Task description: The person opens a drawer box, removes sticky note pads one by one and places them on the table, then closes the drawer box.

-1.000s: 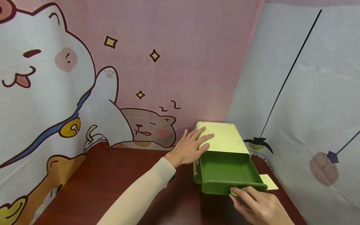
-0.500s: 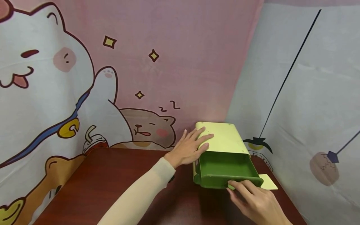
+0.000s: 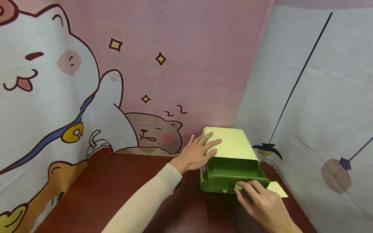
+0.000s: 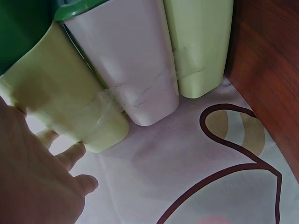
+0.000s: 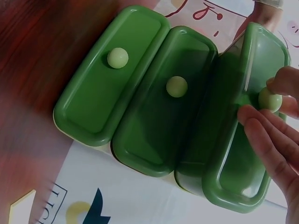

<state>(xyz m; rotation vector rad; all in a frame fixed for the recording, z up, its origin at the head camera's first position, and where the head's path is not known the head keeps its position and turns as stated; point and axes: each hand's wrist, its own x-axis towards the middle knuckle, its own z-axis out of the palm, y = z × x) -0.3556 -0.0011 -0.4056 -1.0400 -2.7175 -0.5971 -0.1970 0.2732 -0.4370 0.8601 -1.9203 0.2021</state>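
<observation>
A small desktop drawer cabinet point(image 3: 233, 142) with a pale yellow top stands at the right of the table. Its green top drawer point(image 3: 217, 183) is partly pulled out, and no contents show in the visible part. My right hand point(image 3: 263, 202) pinches the drawer's round light-green knob point(image 5: 269, 101). With fingers spread, my left hand point(image 3: 193, 156) rests on the cabinet's top, at its left edge. In the left wrist view the casing shows a pink middle section point(image 4: 133, 60) between two yellow ones. Two lower drawers point(image 5: 145, 114) are flush in the right wrist view, each with a knob point(image 5: 117, 58).
A pale yellow flat piece point(image 3: 278, 189) lies on the dark red-brown table point(image 3: 125, 191), right of the cabinet. Cartoon-printed cloth point(image 3: 189, 64) hangs close behind the table and along its right side.
The top drawer has slid farther into the cabinet, away from me, with my right hand following on its knob. My left hand stays where it was on the top.
</observation>
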